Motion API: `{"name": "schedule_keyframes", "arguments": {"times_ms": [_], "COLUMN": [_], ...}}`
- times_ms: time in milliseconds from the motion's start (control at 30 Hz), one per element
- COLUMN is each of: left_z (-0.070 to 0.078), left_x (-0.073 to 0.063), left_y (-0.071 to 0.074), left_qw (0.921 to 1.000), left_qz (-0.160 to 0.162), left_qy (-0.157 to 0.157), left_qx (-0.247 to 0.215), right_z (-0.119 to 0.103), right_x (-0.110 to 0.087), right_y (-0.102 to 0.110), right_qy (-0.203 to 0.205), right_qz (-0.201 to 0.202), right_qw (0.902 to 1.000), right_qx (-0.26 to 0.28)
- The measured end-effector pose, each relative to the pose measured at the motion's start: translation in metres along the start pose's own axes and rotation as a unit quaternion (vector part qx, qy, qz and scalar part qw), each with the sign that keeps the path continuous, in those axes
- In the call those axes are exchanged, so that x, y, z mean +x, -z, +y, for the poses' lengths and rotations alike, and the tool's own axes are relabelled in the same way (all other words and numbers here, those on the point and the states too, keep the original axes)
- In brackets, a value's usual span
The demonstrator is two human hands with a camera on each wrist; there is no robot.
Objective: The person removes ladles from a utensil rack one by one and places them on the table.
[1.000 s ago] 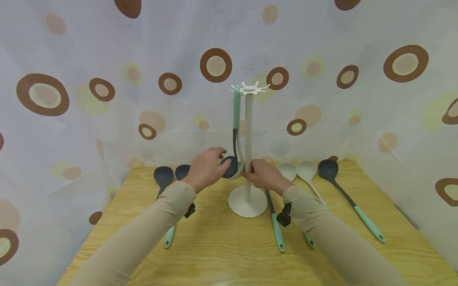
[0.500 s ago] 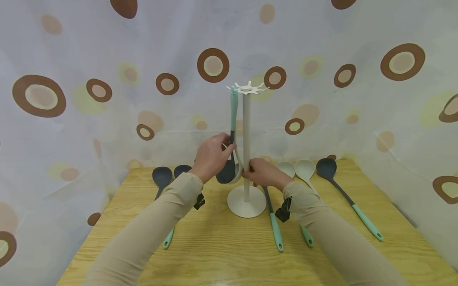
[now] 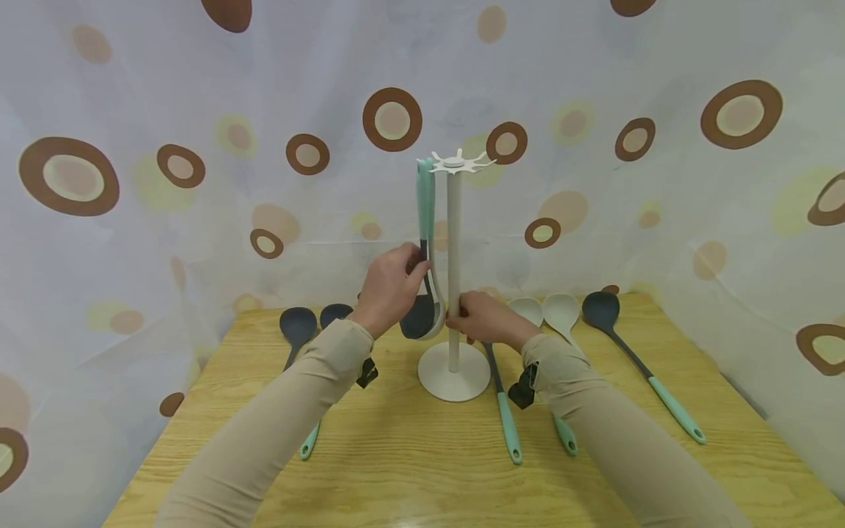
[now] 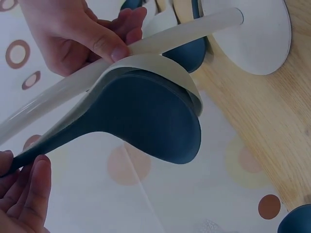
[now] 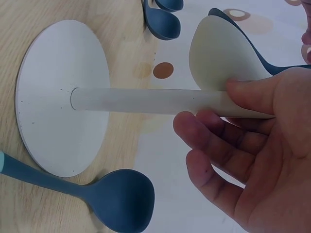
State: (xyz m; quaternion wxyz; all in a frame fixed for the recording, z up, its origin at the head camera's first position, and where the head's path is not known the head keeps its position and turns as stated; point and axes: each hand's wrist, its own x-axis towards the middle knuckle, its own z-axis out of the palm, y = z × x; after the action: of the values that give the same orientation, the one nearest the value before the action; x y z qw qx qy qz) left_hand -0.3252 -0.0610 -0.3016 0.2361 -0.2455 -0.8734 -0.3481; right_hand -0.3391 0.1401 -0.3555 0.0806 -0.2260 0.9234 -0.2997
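Observation:
In the head view my left hand (image 3: 389,290) pinches the dark neck of a ladle with a mint handle (image 3: 422,202). Its dark bowl (image 4: 146,114) lies close against the bowl of a white ladle (image 5: 221,51) behind it. Both mint handles reach up to the hooked top (image 3: 455,163) of a white utensil stand; whether the dark one sits on a hook cannot be told. My right hand (image 3: 488,319) holds the stand's pole (image 3: 454,242), thumb on one side and fingers curled at the other. The round base (image 3: 455,385) rests on the table.
On the wooden table (image 3: 396,469), two dark utensils (image 3: 298,326) lie at the left. To the right are white spoons (image 3: 561,312), a dark ladle (image 5: 126,199) close by the base, and a dark utensil (image 3: 602,312) farthest right. A patterned curtain (image 3: 330,95) stands behind.
My left hand has risen from beside the dark bowl to the ladle's neck and grasped it. The dark ladle's handle has shifted left, showing a second mint handle. My right hand stays on the pole.

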Motion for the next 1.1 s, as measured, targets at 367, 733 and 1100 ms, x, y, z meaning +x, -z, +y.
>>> {"name": "schedule_keyframes", "arguments": {"times_ms": [367,733,1100], "left_z": [-0.004,-0.026,-0.058], "left_x": [-0.005,-0.024,-0.047], "left_y": [0.012,0.038,0.039], "left_qw": [0.9996,0.9995,0.9888], "left_qz": [0.025,0.003,-0.058], "left_qy": [-0.008,-0.031,-0.105], "left_qx": [-0.011,-0.004,0.09], "right_z": [0.0,0.0,0.003], "right_x": [-0.001,-0.004,-0.004], "right_y": [-0.003,-0.002,-0.004], "right_qy": [-0.006,0.0,0.008], "right_qz": [0.006,0.001,0.005], "right_qw": [1.0,0.9999,0.9998], "right_qx": [0.0,0.013,0.017]}}
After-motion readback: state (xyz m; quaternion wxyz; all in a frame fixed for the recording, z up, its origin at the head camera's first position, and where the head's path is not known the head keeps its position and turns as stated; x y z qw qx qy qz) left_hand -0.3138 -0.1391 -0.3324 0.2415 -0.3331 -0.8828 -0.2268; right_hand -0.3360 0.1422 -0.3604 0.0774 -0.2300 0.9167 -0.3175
